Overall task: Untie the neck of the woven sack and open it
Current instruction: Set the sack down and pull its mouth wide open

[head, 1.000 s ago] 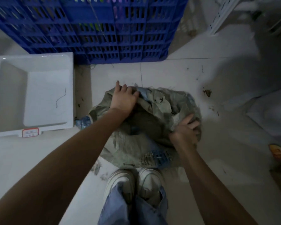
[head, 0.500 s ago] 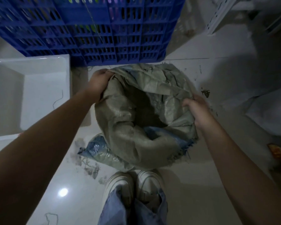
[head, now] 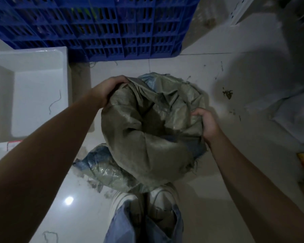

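A grey-green woven sack [head: 147,149] with blue patches stands on the floor just in front of my shoes. Its mouth gapes open, showing a dark hollow inside. My left hand [head: 109,89] grips the rim at the upper left. My right hand [head: 206,122] grips the rim on the right side. The two hands hold the mouth stretched apart. The sack's lower part lies crumpled on the floor at the lower left. No tie is visible at the neck.
A blue slatted plastic crate [head: 98,27] stands behind the sack. A white plastic tub [head: 60,55] with a loose thread in it sits to the left. Scraps of debris [head: 227,92] dot the tiled floor. A pale bag [head: 295,116] lies at the right.
A second ago both hands pressed on the crumpled sack low on the floor. They have since lifted the rim and pulled the mouth wide; it sits slightly lower and nearer now.
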The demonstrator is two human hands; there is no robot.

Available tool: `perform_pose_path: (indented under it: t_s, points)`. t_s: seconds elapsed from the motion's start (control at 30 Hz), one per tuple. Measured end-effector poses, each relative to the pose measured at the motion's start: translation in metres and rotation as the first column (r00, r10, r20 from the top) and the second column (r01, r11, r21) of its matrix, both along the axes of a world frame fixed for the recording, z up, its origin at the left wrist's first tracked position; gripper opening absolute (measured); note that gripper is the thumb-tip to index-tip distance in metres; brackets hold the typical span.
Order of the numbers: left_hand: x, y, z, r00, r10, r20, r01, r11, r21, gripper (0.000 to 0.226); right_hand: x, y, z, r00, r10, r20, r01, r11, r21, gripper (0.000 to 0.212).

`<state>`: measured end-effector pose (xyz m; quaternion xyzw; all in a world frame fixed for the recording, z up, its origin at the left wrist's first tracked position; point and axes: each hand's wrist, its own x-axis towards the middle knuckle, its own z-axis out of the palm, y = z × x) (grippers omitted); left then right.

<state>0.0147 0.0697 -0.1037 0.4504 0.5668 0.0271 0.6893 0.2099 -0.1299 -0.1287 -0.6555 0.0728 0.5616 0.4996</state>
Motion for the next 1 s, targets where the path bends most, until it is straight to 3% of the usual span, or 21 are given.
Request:
perform_pose_path:
  t_s: [0.07, 0.1, 0.17, 0.2, 0.27, 0.3, 0.33, 0.37, 0.4, 0.47, 0.53, 0.6, 0.67, 0.73, 0.8, 0.93, 0.97, 1.0]
  points:
    - [-0.001, 0.007, 0.009, 0.986, -0.123, -0.111, 0.137, 0.982, 0.129, 0.03, 0.005, 0.001, 0.005, 0.993, 0.053, 0.104, -0.059, 0.997, 0.053, 0.034]
    - [-0.001, 0.009, 0.015, 0.97, -0.176, -0.167, 0.21, 0.954, 0.214, 0.04, 0.008, 0.001, 0.012, 0.968, 0.089, 0.233, -0.101, 0.994, 0.042, 0.032]
    - [0.0, 0.006, 0.03, 0.952, -0.172, -0.254, 0.272, 0.858, 0.436, 0.054, 0.01, 0.001, 0.026, 0.791, 0.187, 0.583, -0.17, 0.982, -0.084, 0.028]
    - [0.0, -0.002, 0.043, 0.952, -0.126, -0.28, 0.277, 0.743, 0.61, 0.052, 0.008, -0.001, 0.035, 0.614, 0.219, 0.758, -0.144, 0.976, -0.165, 0.03]
    - [0.005, -0.032, 0.067, 0.933, -0.089, -0.349, 0.356, 0.375, 0.856, 0.035, -0.004, -0.003, 0.05, 0.077, 0.279, 0.957, -0.076, 0.959, -0.273, 0.034]
    - [0.009, -0.052, 0.075, 0.898, -0.145, -0.416, 0.44, 0.231, 0.868, 0.028, -0.015, 0.0, 0.056, -0.148, 0.266, 0.952, -0.114, 0.952, -0.284, 0.031]
    - [0.015, -0.074, 0.077, 0.82, -0.229, -0.524, 0.56, 0.135, 0.818, 0.026, -0.027, 0.004, 0.062, -0.265, 0.254, 0.93, -0.224, 0.922, -0.316, 0.025]
    - [0.022, -0.094, 0.072, 0.703, -0.305, -0.643, 0.692, 0.083, 0.717, 0.028, -0.039, 0.009, 0.062, -0.304, 0.267, 0.915, -0.39, 0.841, -0.375, 0.021]
    - [0.028, -0.111, 0.064, 0.571, -0.358, -0.738, 0.804, 0.061, 0.592, 0.03, -0.048, 0.015, 0.06, -0.319, 0.322, 0.891, -0.554, 0.7, -0.451, 0.021]
    - [0.032, -0.127, 0.036, 0.386, -0.432, -0.815, 0.916, 0.075, 0.395, 0.035, -0.054, 0.028, 0.047, -0.399, 0.501, 0.768, -0.719, 0.349, -0.601, 0.03]
    - [0.028, -0.131, 0.012, 0.3, -0.489, -0.819, 0.951, 0.089, 0.295, 0.048, -0.051, 0.037, 0.029, -0.556, 0.595, 0.58, -0.684, 0.07, -0.727, 0.049]
    - [0.021, -0.135, -0.004, 0.213, -0.531, -0.82, 0.976, 0.08, 0.202, 0.073, -0.049, 0.04, 0.013, -0.72, 0.565, 0.404, -0.554, -0.116, -0.825, 0.074]
    - [0.015, -0.14, -0.009, 0.074, -0.539, -0.839, 0.997, 0.029, 0.07, 0.097, -0.051, 0.041, 0.005, -0.78, 0.585, 0.223, -0.401, -0.194, -0.895, 0.1]
    - [0.006, -0.136, -0.014, -0.069, -0.526, -0.848, 0.998, -0.04, -0.057, 0.107, -0.049, 0.042, -0.001, -0.745, 0.665, 0.054, -0.291, -0.252, -0.923, 0.12]
    - [-0.002, -0.124, -0.017, -0.151, -0.508, -0.848, 0.988, -0.093, -0.12, 0.102, -0.043, 0.041, -0.002, -0.679, 0.733, -0.048, -0.256, -0.298, -0.92, 0.128]
    - [-0.016, -0.102, -0.02, -0.161, -0.511, -0.844, 0.987, -0.068, -0.147, 0.086, -0.029, 0.035, 0.002, -0.554, 0.82, -0.141, -0.285, -0.347, -0.894, 0.123]
    - [-0.021, -0.095, -0.022, -0.126, -0.515, -0.848, 0.992, -0.044, -0.121, 0.079, -0.026, 0.033, 0.004, -0.526, 0.836, -0.154, -0.293, -0.349, -0.89, 0.118]
    - [-0.026, -0.088, -0.025, -0.024, -0.528, -0.849, 0.999, 0.016, -0.038, 0.07, -0.022, 0.032, 0.006, -0.499, 0.85, -0.169, -0.297, -0.351, -0.888, 0.113]
